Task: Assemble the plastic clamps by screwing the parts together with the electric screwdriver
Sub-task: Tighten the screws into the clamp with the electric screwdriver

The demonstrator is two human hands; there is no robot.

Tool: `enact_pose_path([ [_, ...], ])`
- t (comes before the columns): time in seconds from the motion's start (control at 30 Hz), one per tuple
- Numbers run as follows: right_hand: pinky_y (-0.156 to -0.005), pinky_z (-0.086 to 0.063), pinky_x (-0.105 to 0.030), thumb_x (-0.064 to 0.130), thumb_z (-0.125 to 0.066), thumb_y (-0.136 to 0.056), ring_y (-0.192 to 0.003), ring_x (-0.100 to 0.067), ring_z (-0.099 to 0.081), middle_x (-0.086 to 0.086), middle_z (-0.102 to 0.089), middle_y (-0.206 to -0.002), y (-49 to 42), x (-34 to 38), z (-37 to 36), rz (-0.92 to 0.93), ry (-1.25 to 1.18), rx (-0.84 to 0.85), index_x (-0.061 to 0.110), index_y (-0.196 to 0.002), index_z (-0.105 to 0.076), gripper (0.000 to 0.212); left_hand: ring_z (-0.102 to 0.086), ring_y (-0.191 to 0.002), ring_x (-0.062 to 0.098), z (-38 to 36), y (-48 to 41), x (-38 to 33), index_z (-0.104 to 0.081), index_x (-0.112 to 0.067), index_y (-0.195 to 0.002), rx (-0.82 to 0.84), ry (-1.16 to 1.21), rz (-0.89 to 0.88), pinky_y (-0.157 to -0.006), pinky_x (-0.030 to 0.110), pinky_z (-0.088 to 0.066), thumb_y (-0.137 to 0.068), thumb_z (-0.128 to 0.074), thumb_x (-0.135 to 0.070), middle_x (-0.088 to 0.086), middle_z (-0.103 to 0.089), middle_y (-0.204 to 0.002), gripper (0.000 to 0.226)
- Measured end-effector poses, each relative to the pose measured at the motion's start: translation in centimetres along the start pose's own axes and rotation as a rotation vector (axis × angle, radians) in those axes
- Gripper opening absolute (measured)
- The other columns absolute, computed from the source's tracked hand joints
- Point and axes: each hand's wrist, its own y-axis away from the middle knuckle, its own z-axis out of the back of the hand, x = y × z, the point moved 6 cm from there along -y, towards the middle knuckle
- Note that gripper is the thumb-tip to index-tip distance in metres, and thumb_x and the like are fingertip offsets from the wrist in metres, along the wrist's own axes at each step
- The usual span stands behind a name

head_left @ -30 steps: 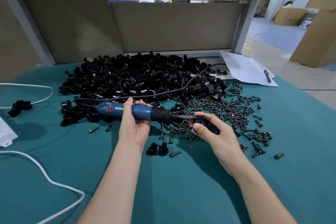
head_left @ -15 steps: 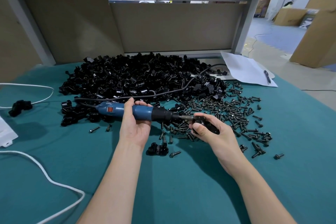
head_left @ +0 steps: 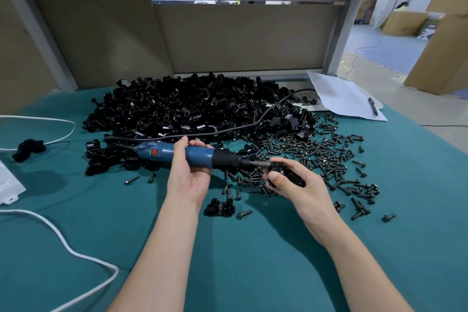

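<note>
My left hand (head_left: 188,172) grips the blue electric screwdriver (head_left: 200,156), held level and pointing right. Its bit meets a black plastic clamp (head_left: 286,173) that my right hand (head_left: 298,185) pinches just above the table. Behind them lies a big heap of black clamp parts (head_left: 192,109). Loose black screws (head_left: 316,157) are scattered to the right of the heap. One assembled clamp (head_left: 219,208) lies on the green cloth below the screwdriver.
The screwdriver's black cord (head_left: 253,125) runs over the heap to the back right. A white cable (head_left: 58,238) loops at the left, near a lone black part (head_left: 29,149). White paper (head_left: 342,96) with a pen (head_left: 373,106) lies at the back right. A grey panel (head_left: 240,38) closes the back.
Nothing has visibly changed; both hands keep the screwdriver and the clamp in the same place.
</note>
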Motion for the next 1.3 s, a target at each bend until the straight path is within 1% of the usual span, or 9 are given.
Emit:
enact_pose_path([
  [0.33, -0.105, -0.052, -0.055, 0.072, -0.079, -0.070, -0.108, -0.025, -0.072, -0.002, -0.077, -0.111, 0.0, 0.1, -0.1, 0.008, -0.013, -0.014, 0.043, -0.116, -0.073, 0.055, -0.064, -0.065, 0.011, -0.3, 0.2, 0.1, -0.049, -0.014, -0.106, 0.024, 0.004, -0.005, -0.083, 0.036, -0.060, -0.094, -0.065, -0.011, -0.001, -0.062, -0.071, 0.020],
  [0.47, -0.103, -0.053, -0.052, 0.057, -0.081, -0.076, -0.103, -0.021, -0.075, -0.005, -0.078, -0.108, 0.3, 0.4, -0.1, -0.003, -0.060, -0.008, 0.039, -0.114, -0.075, 0.043, -0.065, -0.063, 0.012, -0.4, 0.3, 0.1, -0.050, -0.013, -0.103, 0.035, -0.001, -0.003, -0.075, 0.035, -0.061, -0.095, -0.064, -0.011, -0.001, -0.063, -0.070, 0.017],
  [0.6, -0.075, -0.044, -0.009, 0.052, -0.075, -0.080, -0.076, 0.005, -0.060, 0.019, -0.072, -0.090, 0.5, 1.0, -0.1, 0.033, 0.115, -0.017, 0.053, -0.109, -0.071, 0.029, -0.065, -0.065, 0.012, -0.4, 0.5, 0.2, -0.049, -0.014, -0.109, 0.006, 0.032, 0.023, -0.088, 0.037, -0.059, -0.095, -0.065, -0.010, 0.000, -0.063, -0.071, 0.021],
  [0.67, -0.062, -0.039, -0.006, 0.043, -0.075, -0.085, -0.064, 0.004, -0.052, 0.021, -0.067, -0.080, 0.6, 1.3, -0.2, 0.051, 0.125, -0.027, 0.053, -0.107, -0.071, 0.025, -0.064, -0.066, 0.013, -0.3, 0.5, 0.1, -0.049, -0.014, -0.109, -0.012, 0.033, 0.029, -0.093, 0.038, -0.056, -0.094, -0.065, -0.010, 0.000, -0.063, -0.071, 0.022],
  [0.9, -0.059, -0.037, -0.008, 0.033, -0.077, -0.087, -0.060, 0.002, -0.047, 0.019, -0.063, -0.074, 0.9, 1.6, -0.2, 0.071, 0.125, -0.039, 0.045, -0.109, -0.072, 0.025, -0.064, -0.065, 0.013, -0.3, 0.7, 0.3, -0.048, -0.015, -0.111, -0.045, 0.051, 0.046, -0.090, 0.036, -0.058, -0.094, -0.066, -0.010, 0.002, -0.063, -0.072, 0.025],
  [1.07, -0.062, -0.040, -0.009, 0.049, -0.073, -0.081, -0.065, 0.000, -0.050, 0.008, -0.067, -0.084, 0.7, 1.6, -0.4, 0.060, 0.143, -0.035, 0.049, -0.108, -0.072, 0.028, -0.065, -0.071, 0.016, -0.6, 0.9, 0.1, -0.047, -0.016, -0.122, -0.029, 0.075, 0.035, -0.078, 0.037, -0.060, -0.095, -0.070, -0.022, 0.004, -0.062, -0.081, 0.036],
  [1.17, -0.071, -0.046, -0.010, 0.059, -0.072, -0.077, -0.078, -0.008, -0.062, 0.008, -0.073, -0.095, 0.5, 1.2, 0.1, 0.028, 0.137, -0.064, 0.055, -0.108, -0.071, 0.031, -0.066, -0.079, 0.023, -0.4, 0.8, -0.4, -0.045, -0.015, -0.134, -0.034, 0.099, 0.002, -0.080, 0.039, -0.060, -0.094, -0.070, -0.033, 0.011, -0.061, -0.096, 0.050],
  [1.23, -0.089, -0.054, -0.022, 0.060, -0.075, -0.074, -0.095, -0.010, -0.072, 0.009, -0.076, -0.104, 0.4, 0.9, 0.6, -0.003, 0.034, -0.108, 0.049, -0.110, -0.073, 0.038, -0.067, -0.086, 0.027, -0.2, 0.7, -0.7, -0.046, -0.013, -0.138, -0.047, 0.127, -0.016, -0.083, 0.041, -0.060, -0.095, -0.066, -0.036, 0.014, -0.060, -0.106, 0.053],
  [1.3, -0.092, -0.059, -0.033, 0.052, -0.079, -0.074, -0.106, -0.019, -0.074, 0.000, -0.078, -0.111, 0.3, 0.4, 1.0, -0.045, -0.148, -0.150, 0.037, -0.111, -0.077, 0.040, -0.067, -0.095, 0.031, -0.1, 0.7, -0.8, -0.046, -0.011, -0.138, -0.059, 0.146, -0.015, -0.088, 0.044, -0.059, -0.096, -0.061, -0.037, 0.016, -0.060, -0.114, 0.051],
])
